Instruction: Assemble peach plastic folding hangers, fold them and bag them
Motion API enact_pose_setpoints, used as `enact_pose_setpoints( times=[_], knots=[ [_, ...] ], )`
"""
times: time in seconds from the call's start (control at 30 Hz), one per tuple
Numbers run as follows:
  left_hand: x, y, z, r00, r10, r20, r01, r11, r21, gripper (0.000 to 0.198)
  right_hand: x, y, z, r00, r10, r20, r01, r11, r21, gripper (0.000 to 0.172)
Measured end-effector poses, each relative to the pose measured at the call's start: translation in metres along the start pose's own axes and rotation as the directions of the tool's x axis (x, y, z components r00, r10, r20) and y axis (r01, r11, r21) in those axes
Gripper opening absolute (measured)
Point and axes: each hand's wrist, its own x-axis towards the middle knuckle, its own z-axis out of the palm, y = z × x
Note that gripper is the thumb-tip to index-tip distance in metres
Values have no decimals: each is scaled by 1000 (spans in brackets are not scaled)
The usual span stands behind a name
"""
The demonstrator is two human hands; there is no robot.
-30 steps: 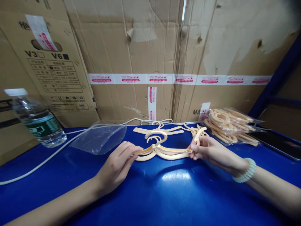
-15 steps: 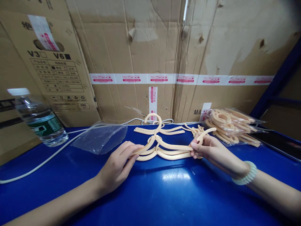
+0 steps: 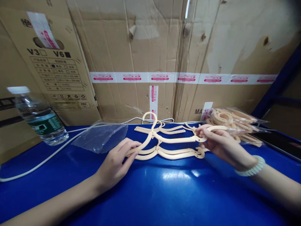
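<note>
A cream plastic clothes hanger (image 3: 175, 139) is held tilted up, its hook pointing toward the cardboard. My left hand (image 3: 118, 160) pinches its left arm between thumb and fingers. At the other end, my right hand (image 3: 217, 141) grips a curved cream end piece (image 3: 215, 128) that meets the tip of the hanger's right arm. Beneath lies another cream hanger (image 3: 176, 155), flat on the blue table (image 3: 164, 201). Behind are more hanger parts (image 3: 171, 131), partly covered by the held hanger.
Bagged cream hangers (image 3: 230, 121) are piled at the back right, beside a dark flat device (image 3: 279, 144). A clear plastic bag (image 3: 100, 138), a white cable (image 3: 44, 168) and a water bottle (image 3: 42, 121) are on the left. Cardboard (image 3: 131, 50) walls the back.
The held hanger has risen slightly and its right arm has separated from the hanger below. My right hand has moved right and up, bringing the curved piece to the arm's tip.
</note>
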Motion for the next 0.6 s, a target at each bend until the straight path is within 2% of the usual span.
enact_pose_setpoints(
  times=[0.1,0.23,0.3,0.4,0.5,0.6],
  knots=[
    [2,-2,-4,1000,-22,-6,22,1000,3,20,7,-9,-16,999,17,-26,-19,999,-39,26],
    [5,-4,-9,999,34,-3,-34,999,-2,19,15,-19,-39,995,30,96,-1,958,-286,24],
    [6,-6,-12,998,55,26,-55,998,-9,18,17,-22,-49,984,32,175,51,892,-449,23],
    [7,-8,-18,986,98,133,-100,995,12,17,19,-24,-57,959,53,278,136,775,-617,25],
    [9,-11,-23,960,152,235,-163,986,31,17,18,-26,-55,913,160,376,182,665,-724,25],
    [10,-13,-25,927,175,332,-193,981,22,18,16,-27,-49,873,242,424,233,558,-797,24]
  ],
)
